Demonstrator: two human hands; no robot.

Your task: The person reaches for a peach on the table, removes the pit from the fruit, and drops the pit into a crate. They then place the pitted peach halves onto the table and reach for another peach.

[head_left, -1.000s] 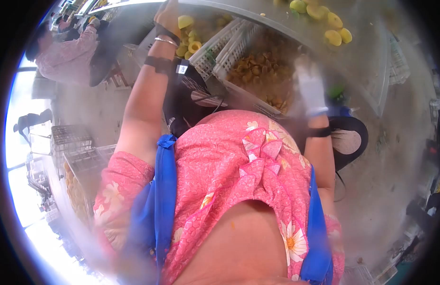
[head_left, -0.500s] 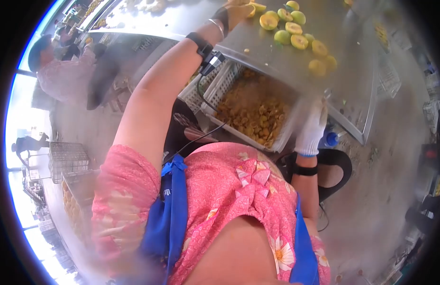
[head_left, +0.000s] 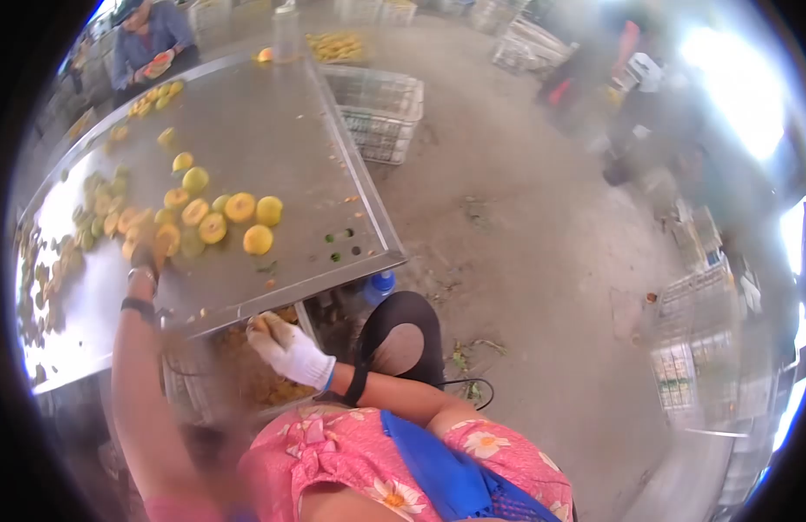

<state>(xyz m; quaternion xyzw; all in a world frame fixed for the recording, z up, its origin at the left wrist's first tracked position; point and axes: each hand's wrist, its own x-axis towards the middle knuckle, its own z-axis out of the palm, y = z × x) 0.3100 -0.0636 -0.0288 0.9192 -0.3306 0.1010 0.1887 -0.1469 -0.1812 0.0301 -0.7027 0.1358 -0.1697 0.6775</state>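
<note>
My bare left hand [head_left: 148, 254] reaches over the metal table [head_left: 273, 113], right at a group of cut fruit; its fingers are blurred and partly hidden among the pieces. Yellow-green fruit halves [head_left: 213, 228] with pale orange cut faces lie around and right of it, beside whole round fruit [head_left: 195, 180]. My right hand [head_left: 290, 350], in a white knitted glove with stained fingertips, is curled closed near the table's front edge, above a white crate [head_left: 306, 327] of brownish-orange pieces. I cannot tell what sits inside its fingers.
A person [head_left: 146, 43] at the far table edge holds a cut fruit. More fruit [head_left: 99, 200] covers the left side. Beyond the right edge stands a white basket [head_left: 381, 113]. A blue-capped bottle [head_left: 379, 285] is below the near corner. Stacked crates [head_left: 681, 348] line the right.
The view has swung to the right, showing more table and floor. My right hand has come up from beside the crate to the table's front edge. My left hand stays over the fruit.
</note>
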